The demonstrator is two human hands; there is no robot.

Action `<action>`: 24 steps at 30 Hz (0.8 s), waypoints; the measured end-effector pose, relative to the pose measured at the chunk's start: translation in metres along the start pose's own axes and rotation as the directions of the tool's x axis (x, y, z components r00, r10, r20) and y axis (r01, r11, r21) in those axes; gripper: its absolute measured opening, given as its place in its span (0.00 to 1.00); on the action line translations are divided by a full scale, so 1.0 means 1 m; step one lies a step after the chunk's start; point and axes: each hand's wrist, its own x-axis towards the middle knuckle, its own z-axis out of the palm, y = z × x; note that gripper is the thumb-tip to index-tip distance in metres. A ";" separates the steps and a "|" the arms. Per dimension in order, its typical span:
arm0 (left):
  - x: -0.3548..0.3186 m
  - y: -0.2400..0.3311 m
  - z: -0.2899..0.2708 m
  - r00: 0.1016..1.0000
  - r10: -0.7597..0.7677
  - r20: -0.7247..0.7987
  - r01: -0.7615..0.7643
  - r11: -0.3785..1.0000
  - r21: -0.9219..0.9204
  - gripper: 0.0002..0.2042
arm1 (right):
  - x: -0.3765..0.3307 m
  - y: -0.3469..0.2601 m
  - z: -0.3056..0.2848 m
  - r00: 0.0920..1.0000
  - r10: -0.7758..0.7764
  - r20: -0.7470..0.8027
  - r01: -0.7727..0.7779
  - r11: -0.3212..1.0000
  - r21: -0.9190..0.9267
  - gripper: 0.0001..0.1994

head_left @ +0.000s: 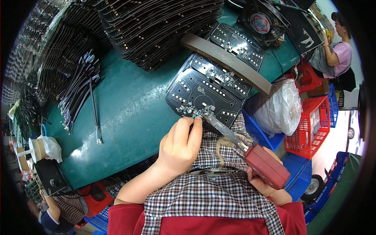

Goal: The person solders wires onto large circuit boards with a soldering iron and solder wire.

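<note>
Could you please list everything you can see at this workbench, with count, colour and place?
circuit boards: three, black, overlapping on the table in front of the hands
green table: one, dark green, centre
stacked boards: many, black, far edge
wire bundle: one, dark with coloured ends, left on the table
fan: one, black, top right
red crate: one, right of the table
white plastic bag: one, in a blue bin, right
left hand: one, pinching a thin wire at the nearest board
right hand: one, grip closed on the red soldering gun
</note>
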 end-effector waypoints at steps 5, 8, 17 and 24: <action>0.001 -0.001 0.001 0.997 0.073 0.013 -0.074 0.996 0.052 0.13 | -0.004 0.009 -0.004 0.980 -0.178 0.095 0.187 0.978 -0.097 0.30; 0.001 0.000 0.000 0.996 0.086 0.034 -0.089 0.994 0.070 0.13 | -0.004 0.007 -0.001 0.988 -0.142 0.066 0.146 0.987 -0.071 0.32; 0.002 0.003 -0.002 0.995 0.080 0.059 -0.085 0.991 0.104 0.12 | -0.030 0.010 0.000 0.968 0.216 0.128 -0.234 0.961 0.149 0.18; -0.004 0.001 0.003 0.994 0.107 -0.025 -0.106 0.993 0.050 0.11 | -0.009 0.006 -0.004 0.985 0.071 0.156 -0.112 0.955 0.273 0.23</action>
